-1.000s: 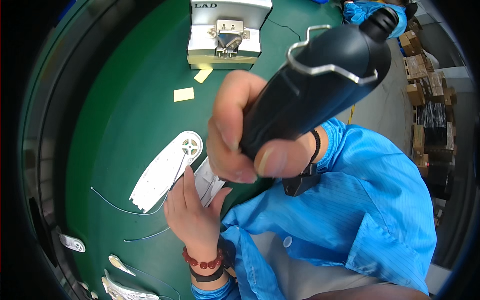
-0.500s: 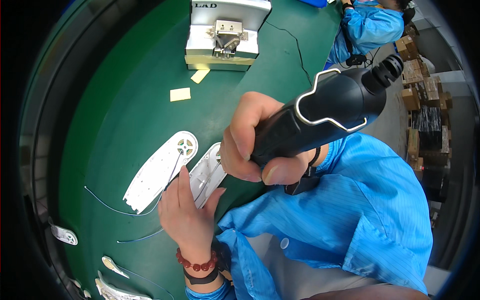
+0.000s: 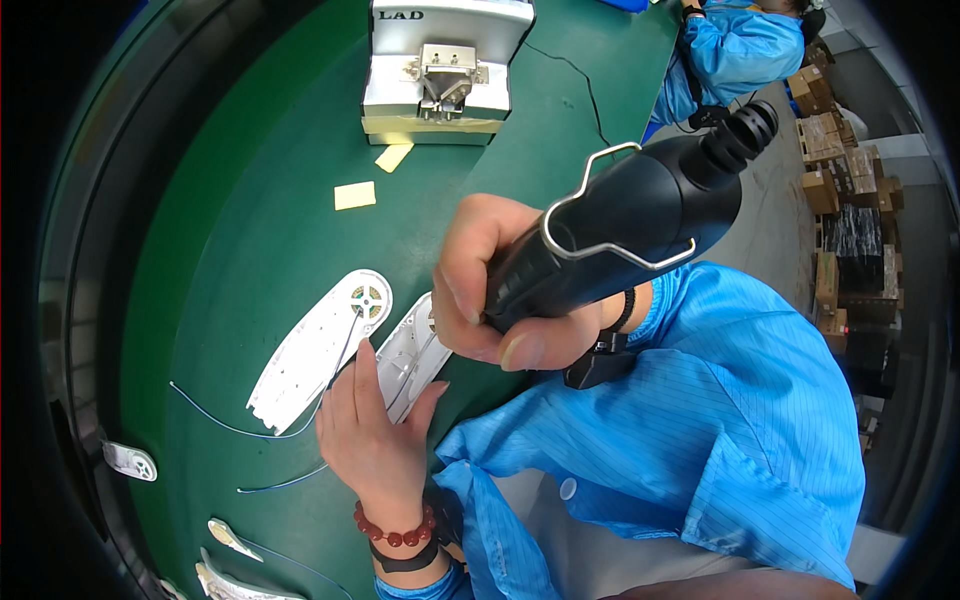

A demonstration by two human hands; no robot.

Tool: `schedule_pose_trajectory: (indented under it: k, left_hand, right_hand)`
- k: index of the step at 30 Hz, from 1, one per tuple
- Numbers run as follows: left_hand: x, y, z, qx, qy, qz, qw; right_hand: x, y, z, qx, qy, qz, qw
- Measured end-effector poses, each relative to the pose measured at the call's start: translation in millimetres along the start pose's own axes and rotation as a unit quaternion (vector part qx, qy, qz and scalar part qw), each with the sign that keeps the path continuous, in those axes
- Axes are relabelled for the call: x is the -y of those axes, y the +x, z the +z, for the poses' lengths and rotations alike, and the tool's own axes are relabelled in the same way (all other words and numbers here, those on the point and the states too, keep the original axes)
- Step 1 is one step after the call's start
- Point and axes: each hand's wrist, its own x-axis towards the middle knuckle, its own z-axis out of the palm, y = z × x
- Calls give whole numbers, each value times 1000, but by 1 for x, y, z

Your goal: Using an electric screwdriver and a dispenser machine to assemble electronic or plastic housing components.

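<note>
Right hand (image 3: 480, 335) grasps black handheld tool (image 3: 625, 220), centre-right of frame; left hand (image 3: 372, 440) lies spread, unclenched, at white shell (image 3: 403, 345) just left of centre. Best: keep shell flat, tool steady, fingers and cable (image 3: 282, 484) clear of its hidden tip.

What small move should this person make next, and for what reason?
I would probably tilt the black handheld tool slightly to show its lower end: the right hand hides that end, and the left hand, covering part of the white shell nearer the tool, appears close by.
</note>
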Motion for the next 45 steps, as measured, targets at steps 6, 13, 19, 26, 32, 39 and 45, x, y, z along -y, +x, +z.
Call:
schedule_pose_trajectory:
  k: [6,13,19,26,32,39,45]
  left_hand:
    - [0,-1,-1,-8,-7,3,1000]
    - [1,-1,-1,-22,-7,12,1000]
    - [4,-1,-2,-5,-14,8,1000]
    - [-1,-1,-11,-21,-14,32,999]
    - [-4,-1,-34,49,-45,34,997]
    - [46,60,-180,-334,203,54,919]
    - [93,176,-175,-308,274,74,908]
  right_hand:
    - [1,-2,4,-19,4,5,1000]
    - [-2,-1,-1,63,-11,-32,997]
    - [-13,-8,-2,66,-21,-79,994]
    - [-5,-7,1,92,-32,-75,992]
    - [14,18,-9,58,134,-60,987]
    - [8,40,-30,-90,233,42,967]
    - [-3,43,-17,-20,194,112,974]
